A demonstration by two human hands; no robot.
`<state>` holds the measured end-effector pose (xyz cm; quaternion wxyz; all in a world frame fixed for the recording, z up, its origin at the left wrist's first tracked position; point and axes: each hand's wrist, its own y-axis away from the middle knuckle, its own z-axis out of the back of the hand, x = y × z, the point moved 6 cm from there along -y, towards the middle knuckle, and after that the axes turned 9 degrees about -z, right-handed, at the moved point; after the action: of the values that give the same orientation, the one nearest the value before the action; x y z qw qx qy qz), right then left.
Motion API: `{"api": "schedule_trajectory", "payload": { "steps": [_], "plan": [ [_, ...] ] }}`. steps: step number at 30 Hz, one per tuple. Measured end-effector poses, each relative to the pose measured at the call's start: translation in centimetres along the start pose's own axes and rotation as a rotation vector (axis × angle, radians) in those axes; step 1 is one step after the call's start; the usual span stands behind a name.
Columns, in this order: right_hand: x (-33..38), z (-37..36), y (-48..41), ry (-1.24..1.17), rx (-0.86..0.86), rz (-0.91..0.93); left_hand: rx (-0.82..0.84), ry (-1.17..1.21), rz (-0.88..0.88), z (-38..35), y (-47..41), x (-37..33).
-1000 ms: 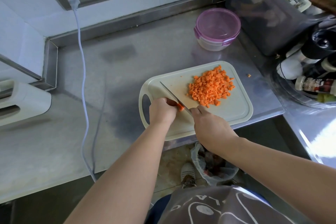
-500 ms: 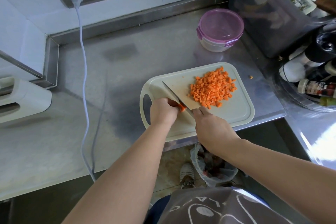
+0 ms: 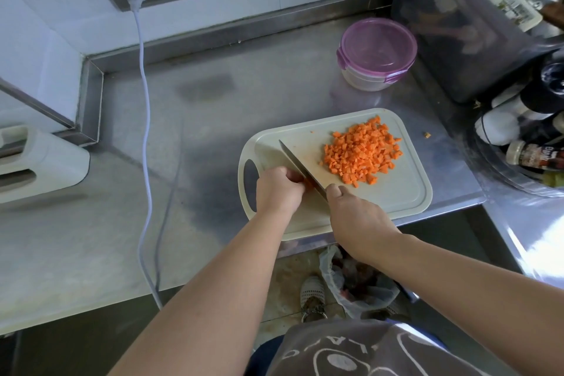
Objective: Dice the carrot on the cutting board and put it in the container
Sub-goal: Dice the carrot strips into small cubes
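Pinches shrunken orange carrot stub [image 3: 308, 185] in left grip [image 3: 279, 189], clasps steel knife [image 3: 294, 159] in right grip [image 3: 360, 217], slicing on cream plastic cutting board [image 3: 406, 192]; nearly done dicing, purple-lidded round container [image 3: 377, 49] next.

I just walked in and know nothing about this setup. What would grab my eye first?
The bright orange heap of diced carrot on the right half of the pale cutting board stands out first. Next comes the knife in the right hand, its blade slanted across the board beside the left hand, which holds a small carrot stub. Behind the board stands a purple-lidded container, lid on.
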<state>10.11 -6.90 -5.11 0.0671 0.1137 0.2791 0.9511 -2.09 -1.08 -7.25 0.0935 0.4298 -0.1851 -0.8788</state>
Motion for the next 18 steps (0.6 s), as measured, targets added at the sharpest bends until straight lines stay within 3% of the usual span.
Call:
{"api": "schedule_trajectory", "payload": {
  "steps": [7,18],
  "plan": [
    [-0.9,0.6,0.1,-0.034,-0.084,0.004,-0.02,0.025,-0.035,0.1,0.5,-0.1],
    [0.2,0.1,1.1,0.048,-0.072,0.042,-0.076,-0.007,-0.015,0.1,0.6,0.0]
  ]
}}
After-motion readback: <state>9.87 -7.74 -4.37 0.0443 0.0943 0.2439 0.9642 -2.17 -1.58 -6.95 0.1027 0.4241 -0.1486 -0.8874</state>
